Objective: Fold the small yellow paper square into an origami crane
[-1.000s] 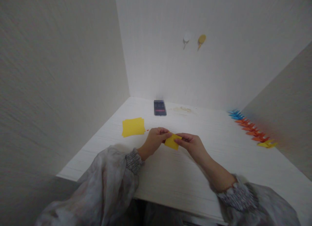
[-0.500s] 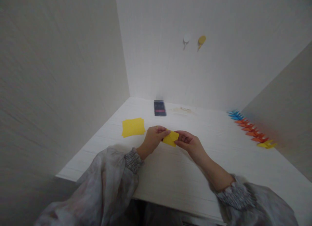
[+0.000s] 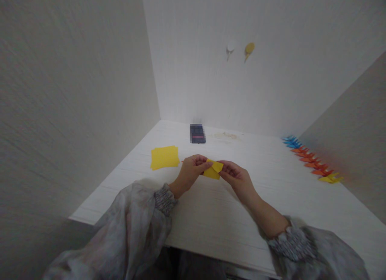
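A small folded piece of yellow paper (image 3: 212, 173) is held between my two hands above the table. My left hand (image 3: 193, 169) pinches its left side, thumb on top. My right hand (image 3: 237, 176) grips the right edge, where a flap of the paper is lifted and turned over. To the left of my left hand lies a stack of yellow paper sheets (image 3: 165, 157). A tiny red-orange tip shows just beside my left hand; what it belongs to is hidden.
A dark, pixelated flat object (image 3: 197, 134) lies at the back of the white table (image 3: 211, 219). Folded paper cranes (image 3: 313, 163) in blue, orange and yellow line the right wall. A white hook (image 3: 230, 47) and a yellow hook (image 3: 249, 48) hang on the back wall.
A flap on the yellow paper's right side has been raised and folded over. Both hands stay on the paper, with my right hand shifted slightly.
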`<move>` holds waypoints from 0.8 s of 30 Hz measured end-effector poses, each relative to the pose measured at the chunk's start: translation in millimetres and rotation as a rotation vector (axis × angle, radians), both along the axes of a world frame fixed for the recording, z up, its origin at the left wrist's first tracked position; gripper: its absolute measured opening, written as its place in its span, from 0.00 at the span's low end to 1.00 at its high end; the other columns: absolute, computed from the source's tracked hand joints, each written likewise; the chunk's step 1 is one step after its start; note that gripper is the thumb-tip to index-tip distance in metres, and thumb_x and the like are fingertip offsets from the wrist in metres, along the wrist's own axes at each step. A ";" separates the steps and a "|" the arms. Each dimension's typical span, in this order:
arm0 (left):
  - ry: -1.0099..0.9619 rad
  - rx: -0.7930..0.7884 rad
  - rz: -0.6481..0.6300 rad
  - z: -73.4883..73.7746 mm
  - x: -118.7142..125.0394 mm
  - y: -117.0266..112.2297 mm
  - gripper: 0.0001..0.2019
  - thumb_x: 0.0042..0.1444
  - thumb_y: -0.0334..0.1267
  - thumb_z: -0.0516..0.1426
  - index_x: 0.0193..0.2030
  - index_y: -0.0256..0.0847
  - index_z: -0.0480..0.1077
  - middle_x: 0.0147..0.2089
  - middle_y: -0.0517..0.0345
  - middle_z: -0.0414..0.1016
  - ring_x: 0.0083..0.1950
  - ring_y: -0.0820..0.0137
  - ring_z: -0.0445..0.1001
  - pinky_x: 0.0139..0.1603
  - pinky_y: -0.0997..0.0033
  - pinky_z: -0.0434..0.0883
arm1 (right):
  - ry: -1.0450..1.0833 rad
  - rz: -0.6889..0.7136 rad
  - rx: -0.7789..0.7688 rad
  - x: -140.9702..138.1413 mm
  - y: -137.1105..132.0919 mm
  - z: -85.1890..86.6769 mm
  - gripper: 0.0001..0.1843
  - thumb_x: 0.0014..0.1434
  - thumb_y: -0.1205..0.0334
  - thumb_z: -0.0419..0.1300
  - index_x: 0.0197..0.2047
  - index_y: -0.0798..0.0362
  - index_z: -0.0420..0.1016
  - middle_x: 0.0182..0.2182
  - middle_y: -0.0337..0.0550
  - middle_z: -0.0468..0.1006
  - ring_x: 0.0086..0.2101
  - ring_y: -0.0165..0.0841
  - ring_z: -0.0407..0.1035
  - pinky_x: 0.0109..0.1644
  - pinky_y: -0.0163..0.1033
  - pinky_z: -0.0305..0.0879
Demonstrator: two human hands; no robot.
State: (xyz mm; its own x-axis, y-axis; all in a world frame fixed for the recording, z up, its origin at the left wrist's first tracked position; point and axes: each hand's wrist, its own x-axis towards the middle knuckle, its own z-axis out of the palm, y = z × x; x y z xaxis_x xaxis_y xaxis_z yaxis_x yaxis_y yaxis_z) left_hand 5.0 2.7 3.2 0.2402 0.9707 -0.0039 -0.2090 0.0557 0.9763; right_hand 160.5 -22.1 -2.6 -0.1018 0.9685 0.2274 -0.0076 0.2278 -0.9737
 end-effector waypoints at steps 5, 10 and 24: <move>-0.008 0.008 -0.065 1.3 0.4 -2.5 0.18 0.37 0.37 0.62 0.36 0.36 0.64 0.26 0.59 0.72 0.26 0.74 0.71 0.27 0.75 0.68 | -0.104 -0.022 0.068 -0.7 -0.9 -2.3 0.15 0.46 0.64 0.59 0.40 0.50 0.70 0.29 0.40 0.71 0.31 0.30 0.65 0.36 0.37 0.63; -0.048 0.014 -0.094 1.1 0.2 -2.2 0.16 0.37 0.37 0.62 0.34 0.34 0.65 0.30 0.56 0.74 0.29 0.73 0.72 0.30 0.74 0.68 | -0.091 -0.051 0.077 -2.6 -3.1 -1.1 0.16 0.46 0.64 0.59 0.42 0.49 0.69 0.28 0.39 0.69 0.30 0.30 0.64 0.35 0.37 0.64; -0.063 0.011 -0.070 1.0 2.3 -1.3 0.14 0.35 0.36 0.62 0.29 0.34 0.67 0.27 0.58 0.74 0.26 0.75 0.71 0.28 0.75 0.67 | 0.025 -0.070 0.015 -4.2 -6.1 0.6 0.15 0.45 0.65 0.59 0.39 0.47 0.72 0.28 0.37 0.68 0.30 0.29 0.63 0.34 0.35 0.61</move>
